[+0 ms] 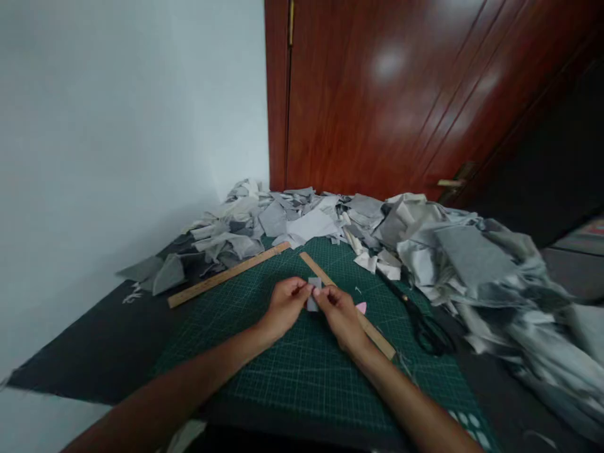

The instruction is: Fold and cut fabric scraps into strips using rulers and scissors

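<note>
Between my two hands, above the green cutting mat [274, 390], is a small grey piece of fabric [312, 306]. My left hand [287, 303] pinches its left side between thumb and forefinger. On the opposite side, my right hand [340, 309] pinches it the same way, the thumbs nearly meeting. A wooden ruler [380, 340] lies slantwise on the mat, passing under my right hand. Just right of that hand shows a pink piece [361, 307], partly hidden; it looks like tailor's chalk, though I cannot be sure.
A second wooden ruler [226, 275] lies along the mat's left side. Black-handled scissors [427, 327] rest on the right. Heaps of grey and white fabric scraps [476, 251] line the back and right. Behind stand a white wall [132, 113] and a brown wooden door [368, 107].
</note>
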`<state>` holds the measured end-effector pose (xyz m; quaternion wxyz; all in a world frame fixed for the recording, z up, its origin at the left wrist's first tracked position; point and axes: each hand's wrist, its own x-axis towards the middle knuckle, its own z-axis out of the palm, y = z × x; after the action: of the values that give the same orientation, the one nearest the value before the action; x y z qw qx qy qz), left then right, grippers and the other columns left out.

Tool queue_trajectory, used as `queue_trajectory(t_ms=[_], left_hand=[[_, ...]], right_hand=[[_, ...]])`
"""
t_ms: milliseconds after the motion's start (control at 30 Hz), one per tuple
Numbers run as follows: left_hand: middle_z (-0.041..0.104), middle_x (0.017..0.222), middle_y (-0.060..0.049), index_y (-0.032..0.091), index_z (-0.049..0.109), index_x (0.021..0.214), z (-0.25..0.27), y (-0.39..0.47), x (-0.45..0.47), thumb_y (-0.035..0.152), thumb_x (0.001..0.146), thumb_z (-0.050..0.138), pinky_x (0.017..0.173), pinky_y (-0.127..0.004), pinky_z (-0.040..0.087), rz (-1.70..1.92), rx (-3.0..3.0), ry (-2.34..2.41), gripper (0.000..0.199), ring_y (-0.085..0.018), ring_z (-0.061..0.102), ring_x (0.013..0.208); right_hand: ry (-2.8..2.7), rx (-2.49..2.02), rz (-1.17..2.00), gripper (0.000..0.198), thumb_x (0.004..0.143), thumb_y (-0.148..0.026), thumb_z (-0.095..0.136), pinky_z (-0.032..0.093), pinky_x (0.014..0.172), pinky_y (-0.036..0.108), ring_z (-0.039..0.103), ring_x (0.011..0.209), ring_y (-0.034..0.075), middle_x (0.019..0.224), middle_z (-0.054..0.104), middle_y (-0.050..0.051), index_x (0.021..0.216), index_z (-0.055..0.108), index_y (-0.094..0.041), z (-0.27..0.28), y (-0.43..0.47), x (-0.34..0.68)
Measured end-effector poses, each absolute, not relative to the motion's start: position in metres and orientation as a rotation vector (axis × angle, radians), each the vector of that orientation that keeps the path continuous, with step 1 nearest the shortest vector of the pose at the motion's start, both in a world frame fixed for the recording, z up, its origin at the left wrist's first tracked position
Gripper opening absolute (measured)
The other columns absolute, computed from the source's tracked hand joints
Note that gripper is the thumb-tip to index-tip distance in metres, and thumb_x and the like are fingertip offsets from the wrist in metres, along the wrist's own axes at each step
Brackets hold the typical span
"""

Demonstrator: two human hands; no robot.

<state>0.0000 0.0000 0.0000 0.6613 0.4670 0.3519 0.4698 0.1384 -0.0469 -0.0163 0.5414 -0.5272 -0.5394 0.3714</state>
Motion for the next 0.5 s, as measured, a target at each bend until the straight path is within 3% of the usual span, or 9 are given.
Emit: queue_trajectory(t_ms=[100, 200, 333, 500], left_hand=[[0.063, 0.063, 0.000, 0.013, 0.067, 0.068, 0.002, 0.003, -0.004, 0.043, 0.073, 0.090, 0.058, -0.023, 0.045, 1.023, 1.011, 0.795, 0.038, -0.011, 0.057, 0.060], [0.067, 0.069, -0.004, 0.014, 0.068, 0.074, 0.002, 0.008, -0.007, 0.041, 0.076, 0.088, 0.060, -0.027, 0.050, 0.955, 0.945, 0.802, 0.034, -0.015, 0.062, 0.064], [0.067, 0.070, -0.005, 0.014, 0.068, 0.075, 0.003, 0.014, -0.010, 0.027, 0.075, 0.087, 0.058, -0.027, 0.051, 0.840, 0.871, 0.811, 0.024, -0.015, 0.063, 0.062], [0.063, 0.065, -0.001, 0.013, 0.067, 0.072, 0.003, 0.011, -0.011, 0.010, 0.069, 0.081, 0.053, -0.026, 0.051, 0.704, 0.823, 0.808, 0.015, -0.013, 0.060, 0.055]], right_hand=[[-1.390, -1.158, 0.629, 0.029, 0.104, -0.041, 0.051, 0.053, 0.079, 0.034, 0.068, 0.091, 0.023, 0.100, 0.073, 0.007, 0.113, 0.070, -0.020, -0.010, -0.047, 0.147], [-1.749, -1.085, 0.185, 0.036, 0.103, -0.022, 0.052, 0.046, 0.104, 0.046, 0.061, 0.122, 0.027, 0.132, 0.067, 0.012, 0.137, 0.061, -0.027, -0.002, -0.047, 0.163], [-2.202, -1.030, -0.324, 0.050, 0.098, -0.004, 0.052, 0.028, 0.114, 0.056, 0.054, 0.134, 0.029, 0.144, 0.062, 0.012, 0.136, 0.064, -0.033, 0.010, -0.051, 0.178], [-2.239, -0.924, -0.320, 0.043, 0.101, -0.008, 0.052, 0.028, 0.112, 0.050, 0.061, 0.123, 0.025, 0.131, 0.072, 0.008, 0.135, 0.065, -0.031, 0.016, -0.055, 0.172]])
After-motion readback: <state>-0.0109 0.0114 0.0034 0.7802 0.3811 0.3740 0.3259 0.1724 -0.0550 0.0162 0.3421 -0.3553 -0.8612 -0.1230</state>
